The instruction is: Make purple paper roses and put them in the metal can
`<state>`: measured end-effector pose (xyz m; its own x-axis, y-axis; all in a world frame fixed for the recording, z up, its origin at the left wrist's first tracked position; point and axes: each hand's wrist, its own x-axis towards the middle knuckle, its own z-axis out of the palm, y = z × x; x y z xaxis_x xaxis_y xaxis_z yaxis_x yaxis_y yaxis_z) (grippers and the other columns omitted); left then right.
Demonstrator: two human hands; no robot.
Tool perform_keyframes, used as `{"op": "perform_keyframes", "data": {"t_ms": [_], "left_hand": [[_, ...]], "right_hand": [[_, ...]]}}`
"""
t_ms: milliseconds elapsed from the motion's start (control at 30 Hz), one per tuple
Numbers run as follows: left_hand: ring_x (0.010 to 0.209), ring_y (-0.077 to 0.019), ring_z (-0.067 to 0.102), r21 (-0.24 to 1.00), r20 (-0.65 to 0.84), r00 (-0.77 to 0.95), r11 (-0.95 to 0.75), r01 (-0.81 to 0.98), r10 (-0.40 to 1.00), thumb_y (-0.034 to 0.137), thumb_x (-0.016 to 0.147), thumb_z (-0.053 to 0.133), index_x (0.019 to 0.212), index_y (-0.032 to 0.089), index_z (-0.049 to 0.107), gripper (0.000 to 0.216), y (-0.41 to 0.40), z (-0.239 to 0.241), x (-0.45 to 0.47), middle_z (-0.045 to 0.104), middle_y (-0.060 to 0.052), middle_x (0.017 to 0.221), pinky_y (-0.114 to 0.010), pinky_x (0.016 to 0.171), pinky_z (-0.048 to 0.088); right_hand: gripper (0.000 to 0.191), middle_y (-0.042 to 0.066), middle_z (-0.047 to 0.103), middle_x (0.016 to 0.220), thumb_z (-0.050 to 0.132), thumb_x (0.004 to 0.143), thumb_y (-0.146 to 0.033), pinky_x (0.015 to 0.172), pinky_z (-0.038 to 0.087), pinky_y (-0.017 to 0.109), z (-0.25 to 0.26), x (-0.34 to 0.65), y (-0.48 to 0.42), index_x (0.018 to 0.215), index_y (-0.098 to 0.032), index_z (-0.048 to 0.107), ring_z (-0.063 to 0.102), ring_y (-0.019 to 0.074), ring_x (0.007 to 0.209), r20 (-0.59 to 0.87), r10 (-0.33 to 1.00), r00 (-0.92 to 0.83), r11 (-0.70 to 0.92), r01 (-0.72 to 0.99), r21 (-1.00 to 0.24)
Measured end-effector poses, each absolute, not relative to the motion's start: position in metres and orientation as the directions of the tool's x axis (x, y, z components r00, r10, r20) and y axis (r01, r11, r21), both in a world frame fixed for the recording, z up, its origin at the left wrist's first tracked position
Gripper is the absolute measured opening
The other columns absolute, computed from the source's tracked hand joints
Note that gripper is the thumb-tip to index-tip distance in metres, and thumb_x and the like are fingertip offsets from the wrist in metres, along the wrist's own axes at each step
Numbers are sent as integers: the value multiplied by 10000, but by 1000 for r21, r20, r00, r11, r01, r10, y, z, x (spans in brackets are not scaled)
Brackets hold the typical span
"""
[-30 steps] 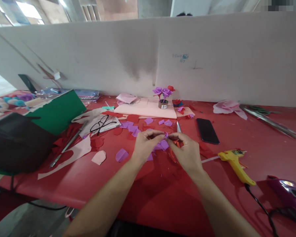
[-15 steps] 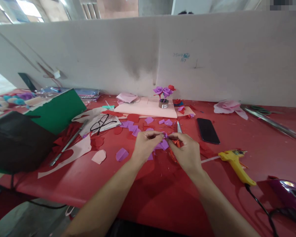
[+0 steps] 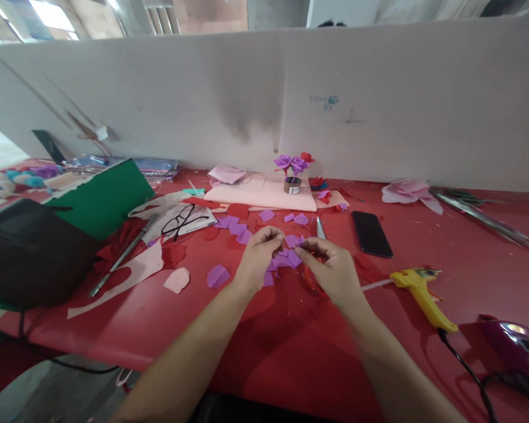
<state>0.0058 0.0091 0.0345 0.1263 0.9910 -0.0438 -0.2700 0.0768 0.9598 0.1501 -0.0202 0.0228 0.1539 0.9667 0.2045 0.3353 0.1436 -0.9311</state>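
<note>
Between thumb and fingertips, my right hand [image 3: 332,264] pinches a small purple paper petal [image 3: 292,241]. My left hand [image 3: 261,252] is a short gap to the left of that petal, its thumb and fingers pressed together; whatever they may hold is too small to make out. Below the hands lie several purple paper pieces [image 3: 286,259] on the red table [image 3: 264,352]. A lone purple petal [image 3: 218,276] rests left of my left hand. Scissors, seen by a silver blade [image 3: 320,228], lie partly hidden behind my right hand.
Purple paper flowers [image 3: 292,164] stand in a tape roll [image 3: 292,185] at the back. A phone [image 3: 372,234] and a yellow glue gun [image 3: 423,296] with its cord lie to the right. Eyeglasses [image 3: 183,222] and a green board [image 3: 106,197] are left. A white partition [image 3: 158,106] rises behind.
My left hand has moved slightly left, away from the right fingertips. The purple petal, pinched between both hands before, now shows in the right hand's fingers alone.
</note>
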Motion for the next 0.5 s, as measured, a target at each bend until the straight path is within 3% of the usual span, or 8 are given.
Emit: {"op": "perform_keyframes", "data": {"t_ms": [233, 300, 367, 400, 500], "left_hand": [[431, -76, 329, 982, -69, 135, 91, -164, 988, 317, 816, 449, 545, 191, 382, 306, 11, 26, 8, 391, 49, 451, -232, 455, 246], [491, -80, 406, 994, 0, 155, 17, -109, 988, 288, 790, 510, 591, 177, 468, 232, 11, 25, 8, 491, 27, 532, -226, 497, 305], [647, -91, 514, 992, 83, 151, -67, -109, 985, 175, 711, 586, 755, 169, 572, 46, 11, 24, 8, 617, -10, 766, -221, 603, 382], [717, -98, 540, 988, 108, 150, -89, -126, 983, 123, 672, 601, 832, 174, 591, 168, 11, 24, 8, 633, -20, 863, -225, 655, 404], [674, -99, 534, 984, 74, 180, -43, -173, 981, 115, 659, 609, 815, 166, 617, 165, 11, 24, 7, 619, -9, 788, -246, 674, 422]], "right_hand": [[215, 28, 689, 800, 741, 679, -367, 728, 476, 306, 20, 152, -19, 801, -199, 685, 609, 171, 749, 122, 979, 162, 101, 132, -986], [210, 19, 682, 788, 748, 674, -363, 714, 468, 294, 21, 152, -20, 795, -203, 686, 596, 159, 733, 104, 981, 164, 89, 96, -991], [200, 15, 680, 785, 747, 677, -358, 705, 461, 288, 21, 152, -21, 794, -207, 689, 587, 152, 723, 102, 981, 167, 90, 81, -993], [196, 15, 680, 784, 746, 679, -356, 702, 460, 287, 21, 152, -20, 794, -208, 691, 585, 152, 721, 103, 980, 171, 92, 73, -993], [203, 21, 681, 790, 755, 667, -355, 707, 462, 292, 21, 152, -19, 793, -208, 696, 590, 160, 735, 95, 978, 184, 92, 26, -995]]}}
